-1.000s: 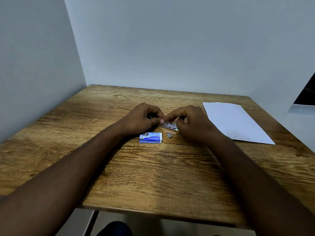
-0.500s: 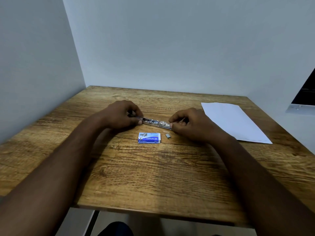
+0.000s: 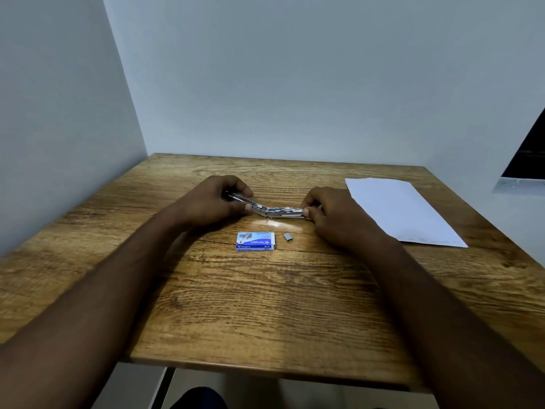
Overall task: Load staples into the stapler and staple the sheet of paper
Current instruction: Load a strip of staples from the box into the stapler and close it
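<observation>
Two hands are holding the stapler (image 3: 267, 208) just above the middle of the worktop (image 3: 265, 305), swung open nearly flat. The left hand (image 3: 216, 203) is gripping one end, its fingers (image 3: 240, 188) curled closed around the metal; the right hand (image 3: 334, 215) is pinching the other end between thumb and fingers (image 3: 309, 202). The stapler is looking small, light and stiff — bare shiny metal, likely slippery, with a hinge that may be wanting to spring shut. Holding each half by its long sides, well clear of the open channel, is probably the safest grip, since fingertips near the hinge could get nipped.

A short strip of staples (image 3: 287, 237) is lying on the wood just below the stapler; it is likely brittle and apt to snap if squeezed, so lifting it by its flanks seems wise. Just beside it on the left, the blue staple box (image 3: 255, 241) is resting flat. The sheet of paper (image 3: 404, 211) is lying to the right, near the right hand, thin and floppy — nothing is sitting between it and the stapler.
</observation>
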